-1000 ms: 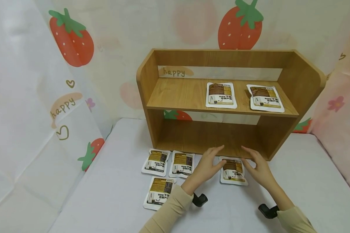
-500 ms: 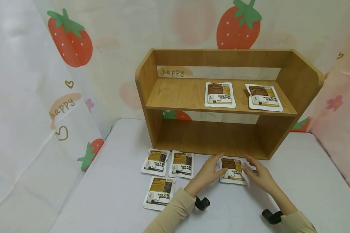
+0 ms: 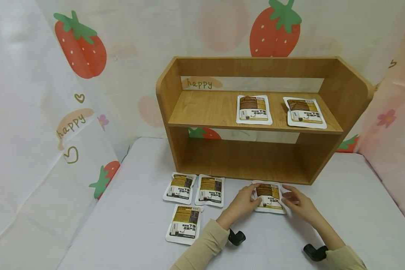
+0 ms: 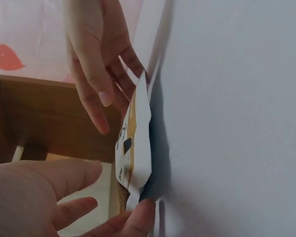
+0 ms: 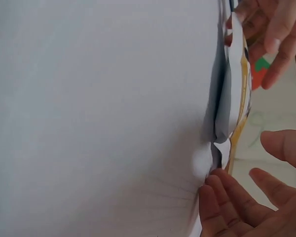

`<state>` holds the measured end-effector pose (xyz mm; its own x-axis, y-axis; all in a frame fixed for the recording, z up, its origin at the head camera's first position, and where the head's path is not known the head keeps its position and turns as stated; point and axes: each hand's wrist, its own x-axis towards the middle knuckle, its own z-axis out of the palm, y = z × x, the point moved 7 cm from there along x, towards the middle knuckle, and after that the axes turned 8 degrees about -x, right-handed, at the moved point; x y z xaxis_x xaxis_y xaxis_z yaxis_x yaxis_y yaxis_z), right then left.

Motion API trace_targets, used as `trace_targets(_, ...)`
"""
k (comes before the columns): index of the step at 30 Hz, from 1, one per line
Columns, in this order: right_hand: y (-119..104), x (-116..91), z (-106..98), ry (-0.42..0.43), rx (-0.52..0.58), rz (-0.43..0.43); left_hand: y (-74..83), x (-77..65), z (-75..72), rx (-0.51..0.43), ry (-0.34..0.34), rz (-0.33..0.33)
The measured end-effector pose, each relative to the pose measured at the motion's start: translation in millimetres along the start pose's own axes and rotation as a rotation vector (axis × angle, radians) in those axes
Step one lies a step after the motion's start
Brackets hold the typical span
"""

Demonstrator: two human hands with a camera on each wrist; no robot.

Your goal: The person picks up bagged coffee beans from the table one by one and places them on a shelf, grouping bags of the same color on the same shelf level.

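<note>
A flat white-edged pouch (image 3: 269, 198) with a brown and yellow label lies on the white cloth, just in front of the shelf. My left hand (image 3: 243, 204) is at its left side, with low fingertips right at the edge in the left wrist view and the thumb (image 4: 79, 175) raised apart from it. On the opposite side is my right hand (image 3: 301, 205), its lower fingers (image 5: 214, 197) close by the pouch's corner and the thumb spread away. Neither hand pinches the pouch, which rests face up between them.
A two-level wooden shelf (image 3: 216, 108) stands behind the hands. Two similar pouches lie on its upper board, the left one (image 3: 254, 109) and the right one (image 3: 306, 112). Three more, including the nearest pouch (image 3: 183, 224), lie on the table to the left.
Both hands have come down and back from above the shelf's front edge to the two sides of the pouch. The pouch stays in place.
</note>
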<state>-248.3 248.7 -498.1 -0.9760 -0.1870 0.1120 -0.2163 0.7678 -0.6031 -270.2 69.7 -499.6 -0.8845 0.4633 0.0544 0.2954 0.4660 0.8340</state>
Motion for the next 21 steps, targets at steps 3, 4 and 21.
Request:
trace_targets(3, -0.5, 0.7, 1.9, -0.026, 0.025, 0.013, -1.0, -0.6, -1.0, -0.006, 0.023, 0.001)
trace_targets(4, -0.7, 0.8, 2.5, -0.034, 0.034, 0.017, -1.5, -0.7, -1.2, -0.008, 0.028, 0.0)
trace_targets(21, 5.0, -0.6, 13.8, -0.115, 0.176, 0.121, -9.4, -0.7, -1.7, -0.143, 0.05, -0.035)
